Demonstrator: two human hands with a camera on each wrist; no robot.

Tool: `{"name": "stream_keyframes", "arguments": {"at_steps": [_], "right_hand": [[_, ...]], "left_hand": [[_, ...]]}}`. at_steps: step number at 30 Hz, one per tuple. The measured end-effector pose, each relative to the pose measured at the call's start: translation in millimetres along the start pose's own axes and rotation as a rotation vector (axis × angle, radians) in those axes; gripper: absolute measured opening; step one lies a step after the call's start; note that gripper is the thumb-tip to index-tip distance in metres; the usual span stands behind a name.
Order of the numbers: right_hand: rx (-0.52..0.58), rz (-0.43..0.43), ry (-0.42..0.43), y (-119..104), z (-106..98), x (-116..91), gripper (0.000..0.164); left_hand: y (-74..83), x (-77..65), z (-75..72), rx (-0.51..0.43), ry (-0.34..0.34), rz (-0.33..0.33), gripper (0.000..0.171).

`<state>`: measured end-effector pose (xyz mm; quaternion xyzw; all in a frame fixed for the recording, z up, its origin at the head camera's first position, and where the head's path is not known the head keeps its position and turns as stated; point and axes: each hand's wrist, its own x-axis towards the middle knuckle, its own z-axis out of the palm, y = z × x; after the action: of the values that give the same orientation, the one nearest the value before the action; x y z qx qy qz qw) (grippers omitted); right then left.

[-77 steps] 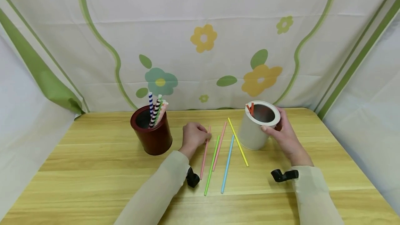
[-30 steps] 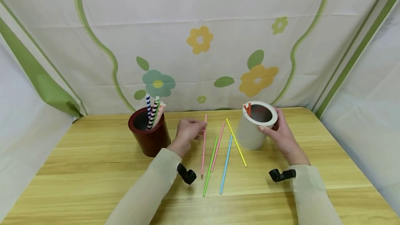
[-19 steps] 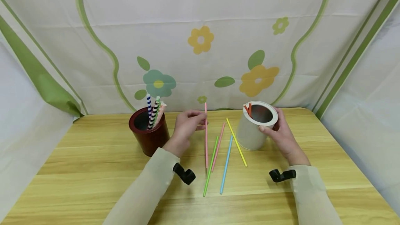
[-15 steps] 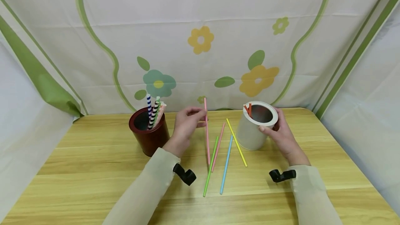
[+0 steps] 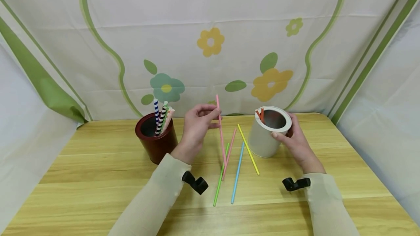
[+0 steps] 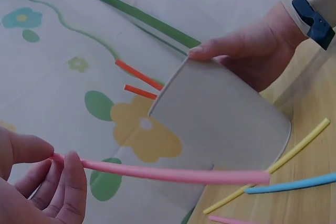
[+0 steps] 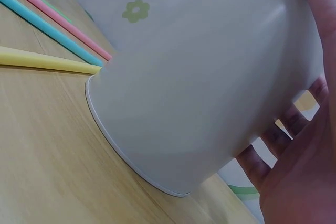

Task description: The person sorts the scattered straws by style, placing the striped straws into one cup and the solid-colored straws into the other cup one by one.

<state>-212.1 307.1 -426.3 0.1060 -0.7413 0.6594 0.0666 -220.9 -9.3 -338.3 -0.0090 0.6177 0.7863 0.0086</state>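
Observation:
Between thumb and fingers my left hand [image 5: 197, 125] pinches a pink straw [image 5: 222, 139] near its upper end. The straw is raised and tilted, its lower end in front of the loose straws; in the left wrist view the held straw [image 6: 168, 174] points towards the can. My right hand [image 5: 300, 145] grips the rim and side of a white can [image 5: 262, 139], thumb at the rim. Two short orange straw ends [image 5: 262, 115] show above that rim. On the table lie another pink straw [image 5: 231, 146], a green straw [image 5: 218, 188], a blue straw [image 5: 237, 173] and a yellow straw [image 5: 248, 149].
A dark red can [image 5: 160, 150] holding several striped and patterned straws [image 5: 162, 121] stands left of my left hand. Behind the wooden table [image 5: 82, 185] hangs a flower-print curtain [image 5: 183, 46]. The yellow straw lies close to the white can's base.
My left hand has picked the pink straw off the table, raised it and tipped it more upright, shifting slightly right lately. My right hand and the white can stay in place.

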Motion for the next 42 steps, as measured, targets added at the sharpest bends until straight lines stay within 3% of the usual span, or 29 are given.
{"name": "stream_keyframes", "arguments": {"at_steps": [7, 30, 37, 42], "right_hand": [[-0.003, -0.006, -0.001, 0, 1, 1, 0.063], [0.01, -0.011, 0.001, 3, 0, 1, 0.063], [-0.002, -0.005, 0.008, 3, 0, 1, 0.063], [-0.008, 0.0, 0.006, 2, 1, 1, 0.063]], "left_hand": [[10.9, -6.3, 2.2, -0.035, -0.033, 0.071, 0.027], [42.6, -27.7, 23.3, -0.196, -0.068, 0.372, 0.022], [45.2, -26.3, 36.0, -0.169, -0.076, 0.41, 0.019], [35.0, -22.7, 44.7, -0.05, -0.067, 0.418, 0.019]]}}
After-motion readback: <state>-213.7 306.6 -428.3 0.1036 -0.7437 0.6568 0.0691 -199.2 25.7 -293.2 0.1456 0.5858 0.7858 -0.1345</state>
